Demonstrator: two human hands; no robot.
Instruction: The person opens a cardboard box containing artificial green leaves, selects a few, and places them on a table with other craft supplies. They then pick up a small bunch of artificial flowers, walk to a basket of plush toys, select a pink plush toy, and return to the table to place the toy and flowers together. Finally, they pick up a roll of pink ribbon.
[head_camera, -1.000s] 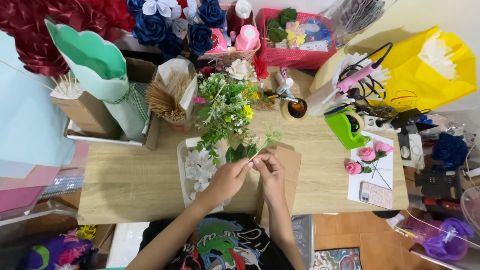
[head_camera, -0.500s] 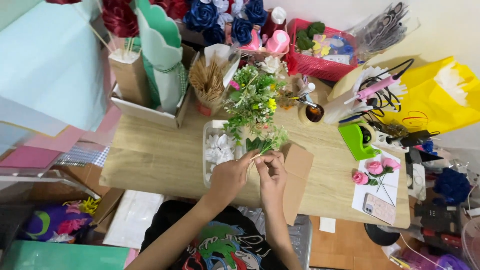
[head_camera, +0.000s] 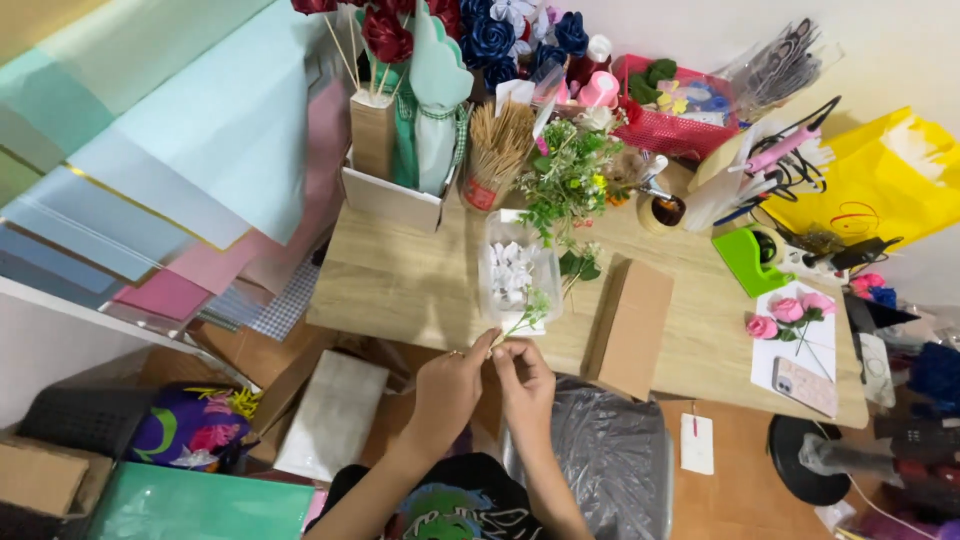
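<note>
My left hand and my right hand meet at the near edge of the wooden table. Between their fingertips they pinch the stem of a small green sprig with pale tiny flowers, its tip lying over a clear plastic tray of white paper flowers. A bunch of green foliage with small yellow and white blooms stands just beyond the tray. A brown cardboard box lies to the right of my hands.
Sheets of coloured paper hang at the left. A box with red and blue paper roses, a bundle of sticks, a red basket, a green tape dispenser, pink roses on white paper and a yellow bag crowd the table.
The view has swung right and both hands have drawn back from the foliage to the table's near edge, now holding a single sprig between them.
</note>
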